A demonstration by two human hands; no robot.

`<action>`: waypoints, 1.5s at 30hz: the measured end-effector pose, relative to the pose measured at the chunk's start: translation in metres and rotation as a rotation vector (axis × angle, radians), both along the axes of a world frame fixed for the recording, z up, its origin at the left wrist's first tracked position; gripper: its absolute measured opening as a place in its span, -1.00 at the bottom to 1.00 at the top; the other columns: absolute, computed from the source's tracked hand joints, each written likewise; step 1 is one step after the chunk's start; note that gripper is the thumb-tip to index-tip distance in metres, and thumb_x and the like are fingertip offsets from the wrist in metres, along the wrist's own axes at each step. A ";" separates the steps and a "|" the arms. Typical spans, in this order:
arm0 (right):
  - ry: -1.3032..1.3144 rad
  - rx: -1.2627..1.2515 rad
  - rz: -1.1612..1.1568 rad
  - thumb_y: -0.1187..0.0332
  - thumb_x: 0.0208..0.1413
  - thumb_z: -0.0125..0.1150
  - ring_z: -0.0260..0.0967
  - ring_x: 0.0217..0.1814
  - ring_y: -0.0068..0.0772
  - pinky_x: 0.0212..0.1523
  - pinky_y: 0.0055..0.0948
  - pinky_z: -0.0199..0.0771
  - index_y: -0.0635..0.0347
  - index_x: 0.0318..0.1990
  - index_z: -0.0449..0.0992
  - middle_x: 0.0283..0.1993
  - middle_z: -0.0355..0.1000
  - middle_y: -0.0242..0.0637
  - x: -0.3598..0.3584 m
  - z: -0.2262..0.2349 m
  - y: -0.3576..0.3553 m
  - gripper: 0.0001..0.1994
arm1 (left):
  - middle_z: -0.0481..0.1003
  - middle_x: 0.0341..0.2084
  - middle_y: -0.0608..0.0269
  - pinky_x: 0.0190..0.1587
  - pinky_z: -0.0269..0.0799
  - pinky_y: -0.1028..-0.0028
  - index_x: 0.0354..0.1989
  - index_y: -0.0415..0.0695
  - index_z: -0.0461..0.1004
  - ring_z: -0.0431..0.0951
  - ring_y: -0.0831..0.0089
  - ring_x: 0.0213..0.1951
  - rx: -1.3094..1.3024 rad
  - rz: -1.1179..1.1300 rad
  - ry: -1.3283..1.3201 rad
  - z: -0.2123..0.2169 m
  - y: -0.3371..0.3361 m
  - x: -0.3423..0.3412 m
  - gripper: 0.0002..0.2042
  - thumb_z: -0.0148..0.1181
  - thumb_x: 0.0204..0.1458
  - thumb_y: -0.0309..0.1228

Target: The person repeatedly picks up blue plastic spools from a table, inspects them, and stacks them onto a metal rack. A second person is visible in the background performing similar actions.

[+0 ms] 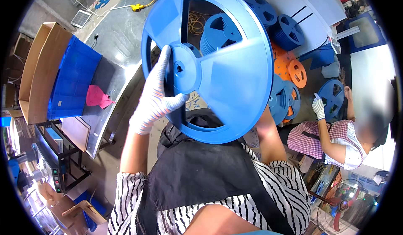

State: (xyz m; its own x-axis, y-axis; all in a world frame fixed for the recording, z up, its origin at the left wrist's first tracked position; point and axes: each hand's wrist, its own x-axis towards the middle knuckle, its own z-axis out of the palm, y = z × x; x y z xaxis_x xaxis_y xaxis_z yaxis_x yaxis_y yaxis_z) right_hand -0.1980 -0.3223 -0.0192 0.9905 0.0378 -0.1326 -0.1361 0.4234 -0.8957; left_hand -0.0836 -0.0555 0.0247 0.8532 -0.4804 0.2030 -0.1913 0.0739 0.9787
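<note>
I hold a large blue plastic reel (226, 75) upright in front of me, its flat face with cut-out windows turned toward the camera. My left hand (156, 93), in a white knit glove, grips the reel's left side, fingers stretched up along the rim and thumb by the hub. My right forearm (268, 136) rises behind the reel's lower right edge, and the hand itself is hidden by the reel. A black apron (197, 172) over a striped shirt covers my lap below.
A steel table (119, 46) at left carries a blue crate (73, 81), a cardboard box (40, 67) and a pink cloth (97, 96). Blue reels (289, 31) and orange reels (294, 69) pile up behind. At right, a seated co-worker's gloved hand (318, 107) touches another blue reel (331, 94).
</note>
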 end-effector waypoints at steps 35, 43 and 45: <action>0.202 0.071 0.076 0.23 0.15 0.18 0.30 -0.52 -0.66 -0.56 -0.66 0.30 0.23 -0.27 0.46 -0.44 0.41 -0.35 0.039 0.048 0.002 -0.78 | 0.44 -0.12 0.07 0.31 0.10 0.06 0.29 0.00 0.22 0.41 0.03 0.02 0.595 -0.212 -0.722 0.030 0.038 0.031 -0.07 0.35 -0.51 -0.47; -0.200 -0.673 -0.364 0.36 0.18 0.18 0.28 -0.55 -0.70 -0.55 -0.64 0.24 0.21 -0.32 0.47 -0.53 0.40 -0.45 0.036 0.028 0.023 -0.88 | 0.40 -0.06 -0.03 0.00 0.47 0.27 0.16 -0.26 0.24 0.44 0.17 -0.01 -0.734 -0.169 0.916 0.005 0.020 -0.024 -0.28 0.26 -0.06 0.01; -0.520 -1.105 -0.434 0.44 0.01 0.30 0.39 -0.51 -0.49 -0.50 -0.54 0.34 0.20 -0.37 0.52 -0.52 0.42 -0.31 0.041 0.045 0.035 -0.93 | 0.40 -0.11 -0.03 0.10 0.42 0.17 0.21 -0.23 0.20 0.44 0.10 -0.09 -0.989 -0.352 1.062 -0.005 0.026 -0.029 -0.35 0.04 0.11 0.05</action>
State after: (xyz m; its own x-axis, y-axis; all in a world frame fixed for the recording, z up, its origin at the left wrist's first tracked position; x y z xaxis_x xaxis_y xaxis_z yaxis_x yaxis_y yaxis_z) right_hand -0.1571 -0.2872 0.0259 0.8386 -0.1788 0.5146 0.2930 -0.6484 -0.7027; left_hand -0.1129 -0.0291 0.0195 0.6805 -0.7299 -0.0645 0.7279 0.6633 0.1735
